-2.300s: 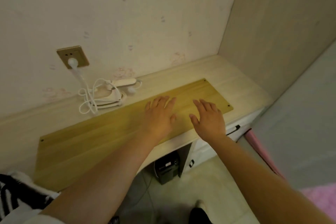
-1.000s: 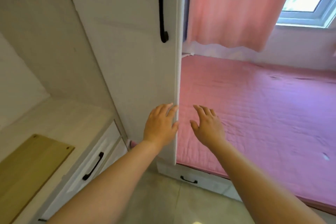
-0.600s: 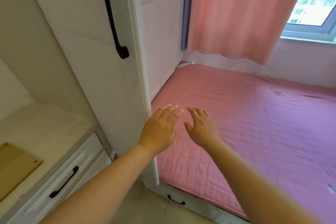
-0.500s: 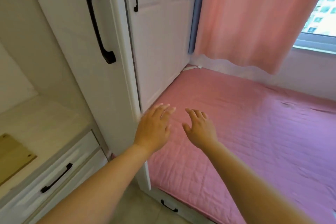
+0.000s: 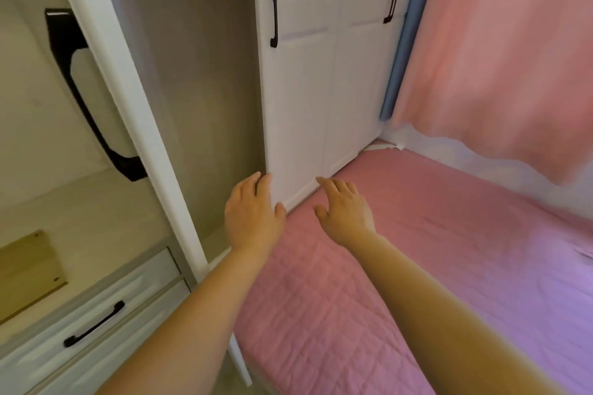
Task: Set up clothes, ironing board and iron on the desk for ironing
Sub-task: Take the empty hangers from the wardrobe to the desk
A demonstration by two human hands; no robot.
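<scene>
Both bare forearms reach forward from the lower edge of the head view; the left hand (image 5: 252, 216) is held with fingers extended and loosely spread, grasping nothing, its fingertips in front of the lower edge of the closed white panelled wardrobe door (image 5: 298, 99) bearing a black bar handle (image 5: 273, 17); whether they touch the door cannot be told; the right hand (image 5: 345, 210) is likewise relaxed and empty, palm down above the pink quilted mattress cover (image 5: 433, 266); at left, a white wardrobe door stands open, seen edge-on (image 5: 128, 112), with its large black handle (image 5: 86, 96) behind; the open compartment shows a grey-beige inner wall (image 5: 199, 80); the corner of the light yellow wooden ironing board (image 5: 29, 269) lies flat on the pale wood-grain desk (image 5: 96, 221) at lower left, above white drawers with a black handle (image 5: 93, 324); a pink curtain (image 5: 500, 51) hangs at upper right; clothes and iron are out of view
</scene>
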